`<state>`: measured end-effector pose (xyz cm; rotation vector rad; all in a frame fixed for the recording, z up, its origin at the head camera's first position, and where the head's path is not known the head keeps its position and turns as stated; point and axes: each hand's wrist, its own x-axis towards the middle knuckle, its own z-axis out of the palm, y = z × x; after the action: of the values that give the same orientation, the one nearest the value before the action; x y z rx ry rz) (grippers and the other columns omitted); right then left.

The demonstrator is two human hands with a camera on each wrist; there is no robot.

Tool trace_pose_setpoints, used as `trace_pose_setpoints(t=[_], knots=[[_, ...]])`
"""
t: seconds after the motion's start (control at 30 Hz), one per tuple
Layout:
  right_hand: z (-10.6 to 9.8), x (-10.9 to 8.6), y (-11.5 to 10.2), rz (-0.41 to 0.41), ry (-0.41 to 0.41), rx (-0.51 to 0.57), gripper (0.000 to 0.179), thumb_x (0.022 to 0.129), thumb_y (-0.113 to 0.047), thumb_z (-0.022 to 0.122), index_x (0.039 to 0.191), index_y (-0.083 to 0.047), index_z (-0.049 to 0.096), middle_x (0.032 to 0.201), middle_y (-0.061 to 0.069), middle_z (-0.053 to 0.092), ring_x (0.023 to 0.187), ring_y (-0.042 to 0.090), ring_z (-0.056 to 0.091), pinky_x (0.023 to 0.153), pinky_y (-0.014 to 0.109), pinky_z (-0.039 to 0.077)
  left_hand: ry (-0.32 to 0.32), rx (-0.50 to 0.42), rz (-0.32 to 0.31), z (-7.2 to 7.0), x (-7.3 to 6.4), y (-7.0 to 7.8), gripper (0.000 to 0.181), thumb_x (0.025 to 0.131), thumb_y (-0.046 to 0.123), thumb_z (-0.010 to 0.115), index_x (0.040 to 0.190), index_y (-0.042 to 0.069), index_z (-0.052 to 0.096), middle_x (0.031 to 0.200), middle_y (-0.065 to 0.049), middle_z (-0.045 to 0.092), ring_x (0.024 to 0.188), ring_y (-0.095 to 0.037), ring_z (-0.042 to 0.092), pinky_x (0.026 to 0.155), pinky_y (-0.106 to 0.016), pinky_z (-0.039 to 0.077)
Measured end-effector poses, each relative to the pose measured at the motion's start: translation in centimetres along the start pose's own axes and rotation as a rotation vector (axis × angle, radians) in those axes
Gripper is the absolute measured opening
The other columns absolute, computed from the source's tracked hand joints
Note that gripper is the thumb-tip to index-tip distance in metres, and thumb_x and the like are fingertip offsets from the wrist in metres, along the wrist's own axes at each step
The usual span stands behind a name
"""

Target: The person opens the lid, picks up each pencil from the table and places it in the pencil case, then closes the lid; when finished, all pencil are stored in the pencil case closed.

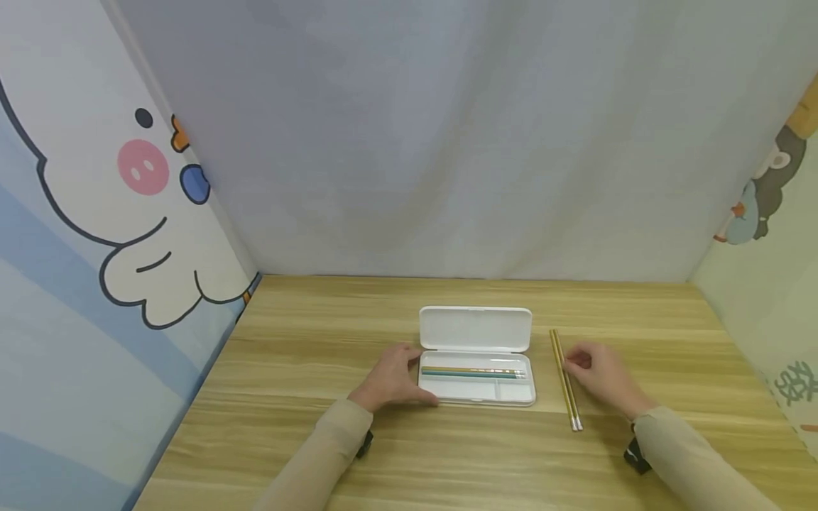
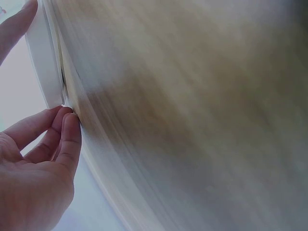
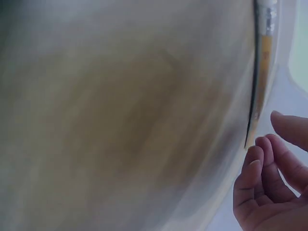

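Observation:
A white pencil case (image 1: pixel 476 391) lies on the table with its lid (image 1: pixel 476 329) tipped back. In its long rear compartment are a yellow pencil (image 1: pixel 450 368) and a teal pencil (image 1: pixel 456 374). My left hand (image 1: pixel 391 381) holds the case's left end, thumb along the front edge and fingers around the rear corner; in the left wrist view the fingertips meet the case wall (image 2: pixel 44 57). To the right of the case, two gold-yellow pencils (image 1: pixel 566 387) lie side by side, white ends towards me. My right hand (image 1: pixel 601 375) is beside them, fingers bent, thumb apart from the fingers in the right wrist view.
The wood-grain table (image 1: pixel 307 341) extends around the case on all sides. A pale curtain (image 1: pixel 447 142) hangs behind it, with cartoon-printed panels (image 1: pixel 77 177) at left and right. Dark wrist-camera mounts (image 1: pixel 637 455) show under the sleeves.

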<state>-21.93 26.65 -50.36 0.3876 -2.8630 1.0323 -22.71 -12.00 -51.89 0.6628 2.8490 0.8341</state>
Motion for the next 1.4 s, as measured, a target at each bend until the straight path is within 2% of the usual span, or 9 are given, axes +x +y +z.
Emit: trace_pose_setpoints(t=[0.17, 0.7, 0.93, 1.17, 1.27, 1.4], knots=[[-0.2, -0.4, 0.8, 0.031, -0.032, 0.01, 0.015, 0.085, -0.014, 0.073, 0.09, 0.0, 0.068, 0.083, 0.005, 0.066, 0.077, 0.022, 0.063, 0.07, 0.04, 0.053, 0.002, -0.006, 0.003, -0.1, -0.1, 0.0, 0.094, 0.054, 0.056, 0.088, 0.13, 0.008, 0.059, 0.122, -0.005, 0.059, 0.113, -0.024, 0.05, 0.098, -0.04, 0.038], [-0.3, -0.7, 0.7, 0.062, -0.098, 0.018, 0.013, 0.083, -0.013, 0.074, 0.085, -0.002, 0.068, 0.078, 0.002, 0.064, 0.072, 0.017, 0.06, 0.065, 0.033, 0.051, 0.008, -0.003, 0.006, -0.2, -0.3, 0.0, 0.096, 0.054, 0.057, 0.087, 0.131, 0.008, 0.058, 0.126, -0.007, 0.057, 0.117, -0.026, 0.048, 0.1, -0.041, 0.036], [-0.6, -0.7, -0.1, 0.107, -0.138, -0.042, 0.014, 0.084, -0.014, 0.071, 0.083, -0.001, 0.066, 0.079, 0.003, 0.064, 0.073, 0.02, 0.061, 0.065, 0.038, 0.051, 0.007, 0.001, 0.011, -0.2, -0.3, 0.0, 0.095, 0.054, 0.057, 0.087, 0.131, 0.008, 0.058, 0.126, -0.006, 0.057, 0.117, -0.026, 0.048, 0.1, -0.042, 0.036], [-0.5, -0.2, -0.6, 0.146, -0.144, -0.123, 0.013, 0.083, -0.011, 0.065, 0.078, 0.0, 0.067, 0.073, 0.004, 0.062, 0.064, 0.018, 0.055, 0.057, 0.035, 0.046, 0.01, 0.004, 0.002, -0.1, -0.2, 0.0, 0.095, 0.053, 0.058, 0.087, 0.13, 0.009, 0.059, 0.124, -0.005, 0.058, 0.115, -0.024, 0.048, 0.099, -0.041, 0.036], [-0.4, 0.0, -0.7, 0.168, -0.14, -0.155, 0.019, 0.082, -0.012, 0.063, 0.065, -0.003, 0.063, 0.061, 0.0, 0.055, 0.054, 0.015, 0.047, 0.049, 0.03, 0.04, 0.012, 0.002, -0.002, -0.1, -0.2, 0.0, 0.095, 0.053, 0.058, 0.087, 0.13, 0.01, 0.059, 0.123, -0.005, 0.059, 0.113, -0.024, 0.049, 0.098, -0.041, 0.037], [-0.4, 0.2, -1.0, 0.228, -0.157, -0.15, 0.034, 0.081, -0.012, 0.06, 0.05, -0.013, 0.046, 0.046, -0.007, 0.036, 0.043, 0.009, 0.033, 0.042, 0.023, 0.029, 0.013, 0.003, 0.0, -0.1, -0.2, 0.0, 0.094, 0.053, 0.058, 0.087, 0.13, 0.011, 0.059, 0.12, -0.003, 0.059, 0.111, -0.022, 0.05, 0.097, -0.04, 0.038]])
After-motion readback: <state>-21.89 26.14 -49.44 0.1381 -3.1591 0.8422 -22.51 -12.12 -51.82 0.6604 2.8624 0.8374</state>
